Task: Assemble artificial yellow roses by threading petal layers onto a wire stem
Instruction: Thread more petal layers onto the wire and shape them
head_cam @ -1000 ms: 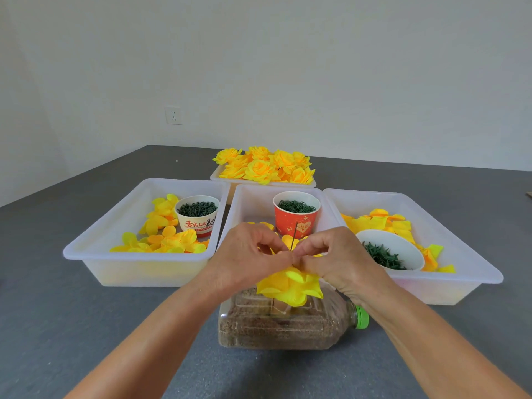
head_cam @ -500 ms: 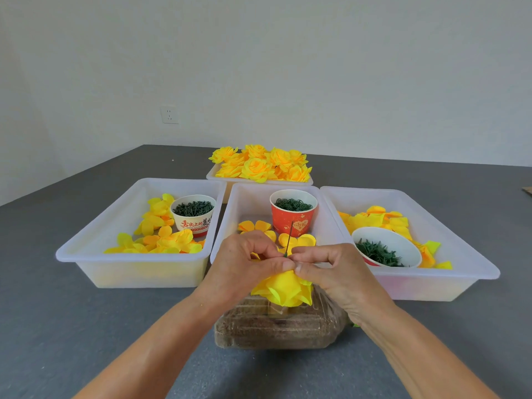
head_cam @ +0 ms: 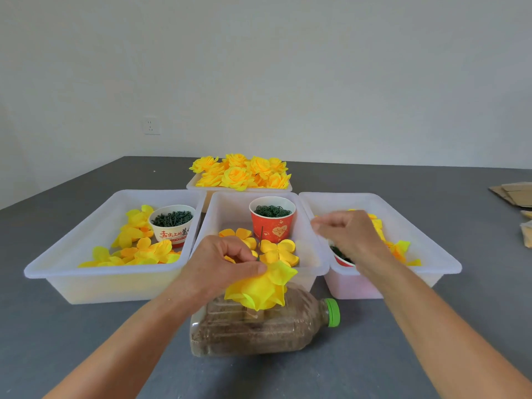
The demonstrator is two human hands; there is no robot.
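**Plastic, paper and cloth**

We saw translucent, smooth plastic bins [head_cam: 109, 286], matt cloth-like petals [head_cam: 259, 289], a printed paper cup [head_cam: 272, 228], a thin dark wire [head_cam: 261, 240], a clear ribbed plastic bottle [head_cam: 259, 332] and a matt grey table [head_cam: 72, 341].

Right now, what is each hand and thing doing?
Left hand: pinches the half-made rose.
Half-made rose: on the wire stem, over the bottle.
Right hand: over the right tray, fingers curled; contents unclear.
Bottle: lying down, capped.
Red cup: upright, full of green rings.
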